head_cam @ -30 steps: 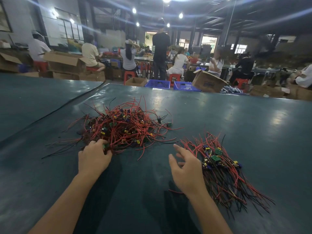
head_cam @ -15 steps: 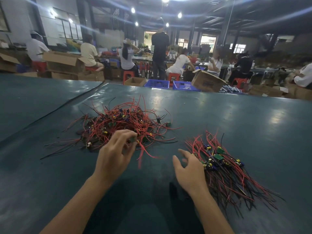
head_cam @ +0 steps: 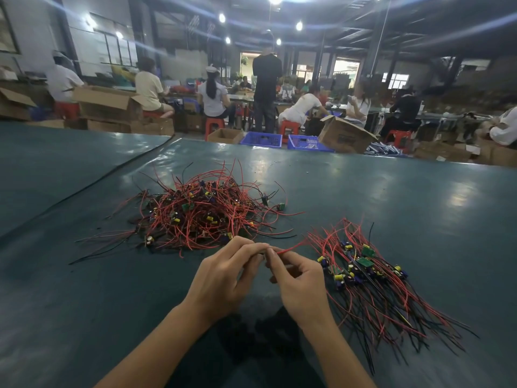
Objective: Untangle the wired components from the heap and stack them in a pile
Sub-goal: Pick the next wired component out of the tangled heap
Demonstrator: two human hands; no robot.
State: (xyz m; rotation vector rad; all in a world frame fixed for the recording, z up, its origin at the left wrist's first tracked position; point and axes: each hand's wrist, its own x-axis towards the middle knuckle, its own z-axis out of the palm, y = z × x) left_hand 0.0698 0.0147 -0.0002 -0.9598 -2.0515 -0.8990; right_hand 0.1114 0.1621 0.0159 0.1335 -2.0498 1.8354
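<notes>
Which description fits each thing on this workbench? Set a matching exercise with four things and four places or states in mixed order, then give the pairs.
Things
1. tangled heap
2. sorted pile
3. red wire
4. blue crates

Descriptions
A. beyond the far edge of the table
B. pinched between the left hand and the right hand
C. on the table, right of the hands, wires roughly parallel
D. on the table, ahead and left of the hands, wires knotted

Pairs: 1-D, 2-C, 3-B, 4-A
</notes>
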